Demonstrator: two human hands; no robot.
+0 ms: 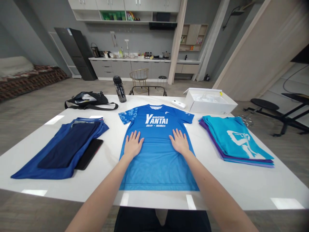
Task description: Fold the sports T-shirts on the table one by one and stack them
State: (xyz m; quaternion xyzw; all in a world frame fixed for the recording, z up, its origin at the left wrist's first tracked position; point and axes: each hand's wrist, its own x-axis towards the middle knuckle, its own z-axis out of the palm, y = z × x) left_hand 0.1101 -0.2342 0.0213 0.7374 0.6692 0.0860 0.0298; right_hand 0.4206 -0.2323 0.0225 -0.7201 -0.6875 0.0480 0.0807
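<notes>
Left hand [133, 144] and right hand [180, 141] are laid palm-down, fingers spread, on the blue shirt [158, 158]; nothing is grasped by either, and no cloth appears pinched. Shirt is spread front-up at the middle of the white table [113, 129], collar pointed away from the person, hem set near the table's close edge; faint creases are seen between the palms. Step in hand is judged to be smoothing; for the next move, light, even pressure seems called for, then a hold on an edge if the cloth is to be turned without being rucked. To the left, dark blue garments [70, 145] are piled, a black slab [89, 155] alongside; to the right, turquoise and purple garments [222, 132] are stacked; beyond, a black bag [89, 101], a bottle [120, 90] and a white box [210, 107] are set.
</notes>
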